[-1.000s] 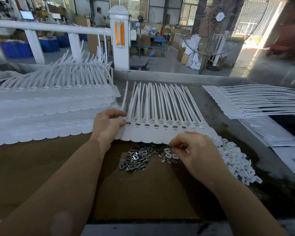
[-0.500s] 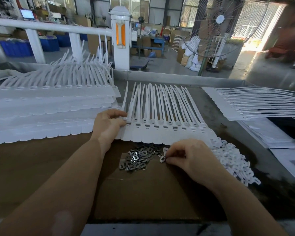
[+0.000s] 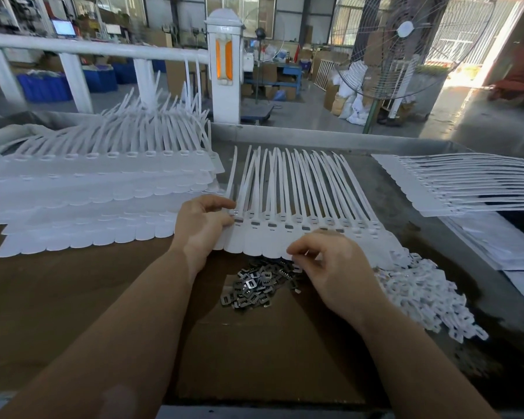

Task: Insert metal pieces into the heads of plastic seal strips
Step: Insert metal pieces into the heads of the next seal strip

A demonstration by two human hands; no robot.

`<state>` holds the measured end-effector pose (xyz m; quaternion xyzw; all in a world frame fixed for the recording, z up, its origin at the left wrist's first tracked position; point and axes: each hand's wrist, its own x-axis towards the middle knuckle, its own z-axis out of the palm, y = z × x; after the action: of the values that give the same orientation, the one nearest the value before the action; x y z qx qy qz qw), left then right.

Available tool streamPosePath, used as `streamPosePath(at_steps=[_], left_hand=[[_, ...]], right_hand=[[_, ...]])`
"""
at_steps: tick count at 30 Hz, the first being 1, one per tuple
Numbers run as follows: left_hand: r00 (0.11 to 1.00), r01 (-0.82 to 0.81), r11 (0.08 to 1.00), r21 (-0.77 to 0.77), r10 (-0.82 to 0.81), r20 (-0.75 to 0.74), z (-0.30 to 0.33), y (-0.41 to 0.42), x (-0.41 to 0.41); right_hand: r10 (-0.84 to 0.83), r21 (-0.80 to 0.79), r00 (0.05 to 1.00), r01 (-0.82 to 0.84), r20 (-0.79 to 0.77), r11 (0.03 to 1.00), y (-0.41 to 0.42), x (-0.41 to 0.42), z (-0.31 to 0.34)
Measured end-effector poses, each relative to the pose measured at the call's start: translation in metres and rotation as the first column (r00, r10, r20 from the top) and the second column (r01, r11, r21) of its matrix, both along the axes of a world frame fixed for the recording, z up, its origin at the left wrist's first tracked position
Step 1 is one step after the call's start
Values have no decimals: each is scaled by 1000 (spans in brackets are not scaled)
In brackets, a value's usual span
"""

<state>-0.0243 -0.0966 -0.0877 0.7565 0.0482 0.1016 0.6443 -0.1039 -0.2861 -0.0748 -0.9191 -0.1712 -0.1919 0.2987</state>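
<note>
A row of joined white seal strips lies flat on the table, heads toward me, and several heads show grey metal inserts. My left hand holds the row's left end, thumb above and fingers curled at the first head. A pile of small metal pieces sits on brown cardboard just in front of the row. My right hand hovers over the pile's right side at the row's front edge. Its thumb and forefinger pinch a small metal piece, which the fingers mostly hide.
Stacks of more white strip sheets fill the left of the table, and another stack lies at the right. A heap of small white plastic caps spreads right of the metal pile. Papers lie near the right edge.
My right hand picked a metal piece from the pile and lifted it up toward the front edge of the strip row. My left hand stayed at the row's left end.
</note>
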Motion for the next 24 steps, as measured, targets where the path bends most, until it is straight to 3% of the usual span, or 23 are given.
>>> streamPosePath(at_steps=[5, 14, 24], left_hand=[[1000, 1, 1000, -5, -1, -2, 1, 1, 0], [1000, 2, 1000, -1, -2, -13, 0, 1, -2], [1000, -7, 1000, -3, 7, -29, 2, 0, -1]], right_hand=[[37, -2, 999, -37, 11, 999, -7, -2, -3], [38, -154, 996, -50, -82, 987, -8, -3, -4], [78, -77, 990, -88, -119, 993, -7, -3, -2]])
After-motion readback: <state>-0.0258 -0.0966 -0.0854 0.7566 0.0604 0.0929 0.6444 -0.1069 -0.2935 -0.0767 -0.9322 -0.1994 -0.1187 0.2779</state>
